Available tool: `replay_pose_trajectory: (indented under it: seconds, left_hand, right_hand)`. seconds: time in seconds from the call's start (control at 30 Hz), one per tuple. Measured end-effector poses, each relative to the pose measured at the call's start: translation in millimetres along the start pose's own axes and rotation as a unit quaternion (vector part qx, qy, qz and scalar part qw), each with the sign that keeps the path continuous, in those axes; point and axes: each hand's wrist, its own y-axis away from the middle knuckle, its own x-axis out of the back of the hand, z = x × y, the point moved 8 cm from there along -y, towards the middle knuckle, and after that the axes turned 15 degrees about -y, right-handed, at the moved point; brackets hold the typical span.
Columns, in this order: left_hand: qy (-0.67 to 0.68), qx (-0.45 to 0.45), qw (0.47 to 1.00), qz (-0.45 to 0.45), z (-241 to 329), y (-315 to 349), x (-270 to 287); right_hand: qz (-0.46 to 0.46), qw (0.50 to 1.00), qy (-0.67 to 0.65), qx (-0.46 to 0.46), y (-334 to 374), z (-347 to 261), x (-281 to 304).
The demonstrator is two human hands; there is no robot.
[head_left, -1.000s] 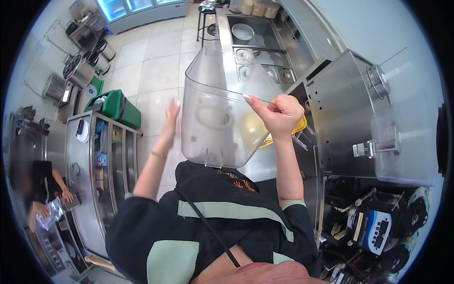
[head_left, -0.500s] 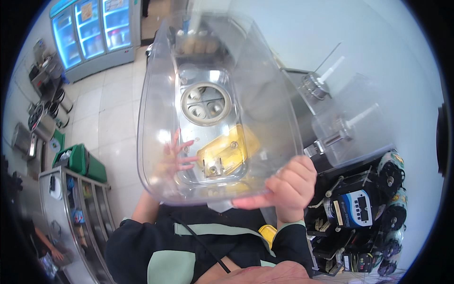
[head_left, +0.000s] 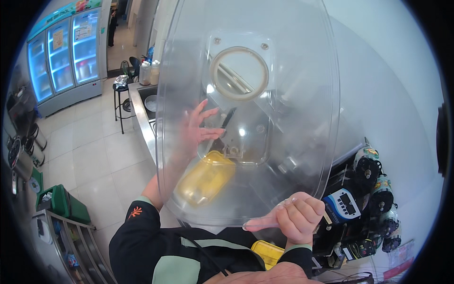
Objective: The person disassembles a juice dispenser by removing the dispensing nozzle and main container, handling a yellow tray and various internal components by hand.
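A large clear plastic tank [head_left: 302, 142] is held up before me, its mouth toward me. A pale ring [head_left: 239, 73] surrounds the round hole in its base. My right hand [head_left: 299, 217] grips the near right rim, fingers curled and thumb along the edge. My left hand [head_left: 201, 130] shows through the clear plastic on the left side, fingers stretched and apart; whether it presses on the wall I cannot tell. A yellow tub-like piece [head_left: 205, 177] shows through the near left part of the tank, by my left wrist. Close to my left fingertips is a dark slim thing [head_left: 229, 118], blurred by the plastic.
At right stand a blue-and-white keypad machine [head_left: 343, 208] and several rolls of film [head_left: 369, 163]. Far left are a glass-door fridge [head_left: 66, 52], a stool [head_left: 121, 90] and a green bin [head_left: 61, 203]. A steel counter edge [head_left: 142, 118] lies beyond my left arm, with bottles [head_left: 150, 72].
The tank has tilted and shifted right and up in view, with its ringed hole now farther right. My left hand is farther up behind the plastic; my right hand keeps its grip.
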Motion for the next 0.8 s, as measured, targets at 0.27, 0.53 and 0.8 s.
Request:
replay_pose_trajectory:
  seconds: [0.27,0.53,0.8]
  left_hand:
    - [-0.011,-0.032,0.997,-0.069,7,-89,-10]
    - [-0.011,-0.035,0.987,-0.154,15,-187,-40]
    - [0.108,0.096,0.969,-0.199,18,-308,-77]
  right_hand:
    - [-0.053,0.995,0.082,-0.038,-3,41,-33]
    - [-0.065,0.980,0.174,-0.072,-17,107,-54]
    - [-0.018,0.981,0.141,-0.129,-74,264,-60]
